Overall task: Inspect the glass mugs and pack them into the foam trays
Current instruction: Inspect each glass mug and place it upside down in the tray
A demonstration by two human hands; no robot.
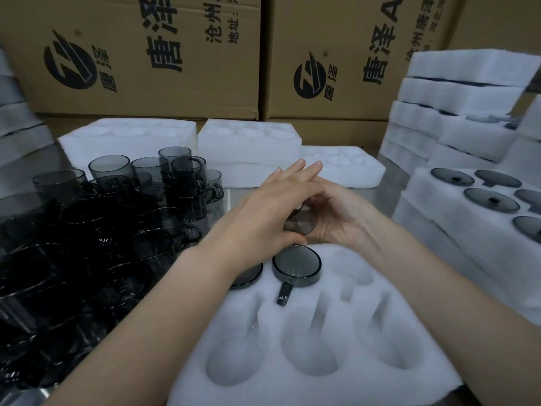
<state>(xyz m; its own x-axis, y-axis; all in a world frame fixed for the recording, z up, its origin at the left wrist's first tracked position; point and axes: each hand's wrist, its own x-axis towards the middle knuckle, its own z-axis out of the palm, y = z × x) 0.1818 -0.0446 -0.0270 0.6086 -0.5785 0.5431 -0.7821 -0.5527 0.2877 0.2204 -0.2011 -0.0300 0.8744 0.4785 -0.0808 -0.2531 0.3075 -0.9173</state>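
Near foam tray (322, 376): laid at the near edge of the worktop (392, 197); three round cavities with handle slots are seen open in its near row
Seated mug (296, 265): set bottom-up in the far row of this tray, its handle laid in the slot toward the near edge
Second seated mug (248, 278): set just to the left in the same row, half hidden by the left forearm
Right hand (339, 221): fingers are curled round the held mug (301, 222) from the right and beneath, so it is gripped
Left hand (263, 212): fingers are kept straight and laid across the top left of the held mug, with the thumb brought to its lower rim; no closed grasp is seen
Held mug position: kept between both hands, tilted on its side, just above the seated mug; contact between the two cannot be told
Loose mugs (117, 215): massed along the left side of the worktop, some stacked, just beside the left forearm
Filled tray (433, 218): placed at the right edge, dark mug bottoms shown in its cavities
Empty trays (128, 139): lined along the far edge
Stacked trays (456, 92): piled at the far right corner
Cardboard boxes (140, 68): stood behind the far edge, printed in black
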